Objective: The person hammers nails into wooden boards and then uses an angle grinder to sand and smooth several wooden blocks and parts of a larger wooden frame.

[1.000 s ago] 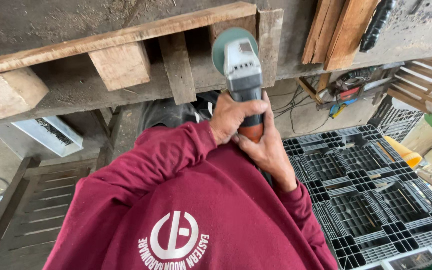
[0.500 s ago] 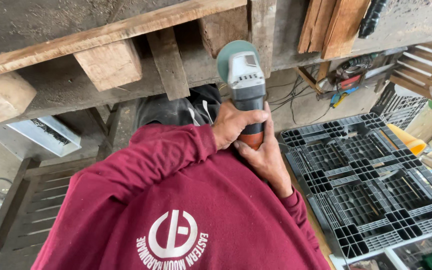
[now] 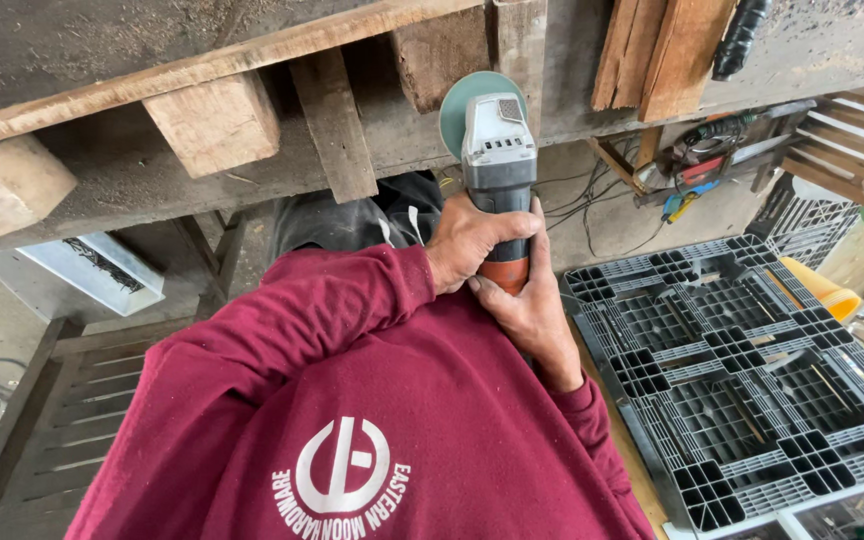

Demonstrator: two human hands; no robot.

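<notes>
Grey angle grinder [image 3: 497,160] being gripped by left hand [image 3: 472,240] and right hand [image 3: 527,310], steadying disc against wooden pallet block [image 3: 442,55].

Both hands, left hand [image 3: 472,240] and right hand [image 3: 527,310], grip angle grinder [image 3: 497,165] at frame centre; wooden pallet [image 3: 252,110] above, black plastic pallet [image 3: 752,370] lower right.

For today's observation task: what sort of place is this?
Probably a workshop or pallet yard: a wooden pallet, a black plastic pallet, and both hands gripping an angle grinder.

Rough wood pallet [image 3: 217,120]; matt plastic grinder [image 3: 498,160], black plastic pallet [image 3: 742,370].
</notes>
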